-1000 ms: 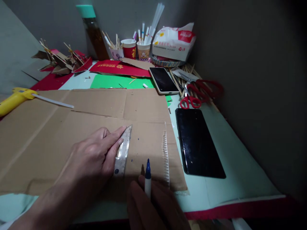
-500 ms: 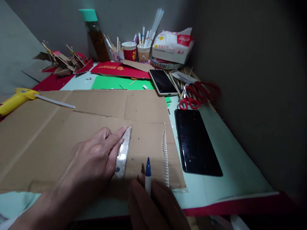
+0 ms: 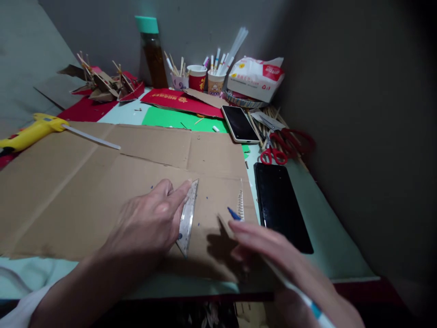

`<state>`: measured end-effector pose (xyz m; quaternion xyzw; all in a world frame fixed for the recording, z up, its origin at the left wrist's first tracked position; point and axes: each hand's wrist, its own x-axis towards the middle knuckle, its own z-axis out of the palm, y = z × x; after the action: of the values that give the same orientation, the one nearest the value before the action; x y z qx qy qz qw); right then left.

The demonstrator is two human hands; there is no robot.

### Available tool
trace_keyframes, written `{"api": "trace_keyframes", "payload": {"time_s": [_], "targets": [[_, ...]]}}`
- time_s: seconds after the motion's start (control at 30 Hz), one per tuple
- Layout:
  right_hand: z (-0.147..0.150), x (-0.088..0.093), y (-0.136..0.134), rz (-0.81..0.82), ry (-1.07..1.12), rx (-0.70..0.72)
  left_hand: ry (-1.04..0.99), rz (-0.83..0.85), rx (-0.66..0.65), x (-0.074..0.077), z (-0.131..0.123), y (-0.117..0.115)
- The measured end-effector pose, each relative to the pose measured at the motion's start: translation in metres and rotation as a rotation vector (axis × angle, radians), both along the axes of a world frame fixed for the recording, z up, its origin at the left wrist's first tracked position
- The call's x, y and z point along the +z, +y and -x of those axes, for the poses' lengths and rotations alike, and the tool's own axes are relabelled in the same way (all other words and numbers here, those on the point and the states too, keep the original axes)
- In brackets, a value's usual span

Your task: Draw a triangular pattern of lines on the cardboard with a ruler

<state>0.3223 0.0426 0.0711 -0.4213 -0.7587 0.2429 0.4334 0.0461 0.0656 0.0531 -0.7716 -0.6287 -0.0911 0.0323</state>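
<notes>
My left hand (image 3: 150, 218) is closed over a clear plastic set square (image 3: 189, 216) and presses it flat on the brown cardboard (image 3: 92, 173). Only the ruler's right edge and pointed ends show past the fingers. Small blue marks dot the cardboard on both sides of the hand. My right hand (image 3: 273, 255) is shut on a blue marker (image 3: 234, 212), its uncapped blue tip pointing left, above the right part of the cardboard. The marker's white rear end with a blue band sticks out low on the right. A torn, ridged strip (image 3: 241, 200) runs along the cardboard near the tip.
A black tablet-like slab (image 3: 283, 200) lies right of the cardboard, below red scissors (image 3: 273, 156) and a phone (image 3: 241, 124). A yellow glue gun (image 3: 34, 132) rests at left. Behind stand paper cups (image 3: 197, 78), a bottle (image 3: 153, 54) and small cardboard boats (image 3: 105, 84).
My right hand has moved right and up with the marker, which has tipped from upright to slanting left. My left hand keeps the set square in place; the whole view has shifted slightly.
</notes>
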Motion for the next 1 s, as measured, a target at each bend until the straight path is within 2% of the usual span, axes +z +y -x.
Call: {"api": "trace_keyframes", "payload": {"time_s": [0.1, 0.27, 0.37, 0.43, 0.6, 0.83, 1.0], "targets": [[-0.004, 0.015, 0.027, 0.09, -0.005, 0.135, 0.017, 0.017, 0.022, 0.002, -0.004, 0.001], [0.013, 0.019, 0.06, 0.391, 0.33, 0.098, 0.018, 0.031, 0.034, 0.005, -0.007, 0.002], [0.026, 0.019, 0.073, 0.494, 0.484, 0.114, 0.014, 0.036, 0.036, 0.005, -0.007, 0.001], [0.031, 0.021, 0.078, 0.498, 0.481, 0.08, 0.01, 0.042, 0.036, 0.006, -0.008, 0.0], [0.037, 0.026, 0.082, 0.415, 0.275, 0.02, -0.001, 0.046, 0.054, 0.007, -0.013, -0.001], [0.039, 0.021, 0.082, 0.456, 0.296, 0.04, -0.001, 0.052, 0.036, 0.003, -0.006, 0.0], [0.039, 0.017, 0.082, 0.47, 0.297, 0.055, 0.018, 0.069, 0.035, 0.005, -0.006, 0.002]]}}
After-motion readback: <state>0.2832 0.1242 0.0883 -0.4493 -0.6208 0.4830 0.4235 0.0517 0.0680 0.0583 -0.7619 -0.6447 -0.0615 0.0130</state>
